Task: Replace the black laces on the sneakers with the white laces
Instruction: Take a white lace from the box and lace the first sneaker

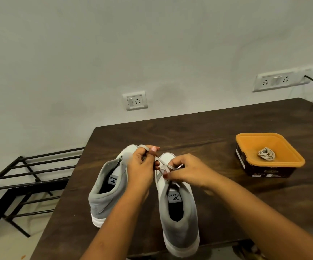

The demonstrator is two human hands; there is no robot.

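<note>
Two grey and white high-top sneakers stand side by side on the dark wooden table [217, 124], heels toward me. Over the right sneaker [178, 209] both hands work a white lace [168, 166]. My left hand [142, 166] pinches a loop of that lace between thumb and forefinger, raised above the toe area between the shoes. My right hand [185, 171] pinches the lace's other strand just above the right sneaker's eyelets. The left sneaker [107, 186] is partly hidden behind my left forearm. No black lace is visible.
An orange-rimmed square tub [268, 156] at the table's right holds a bundled pale lace [266, 153]. A black metal rack [20, 181] stands on the floor to the left. Wall sockets sit behind the table, and a black cable hangs at the far right.
</note>
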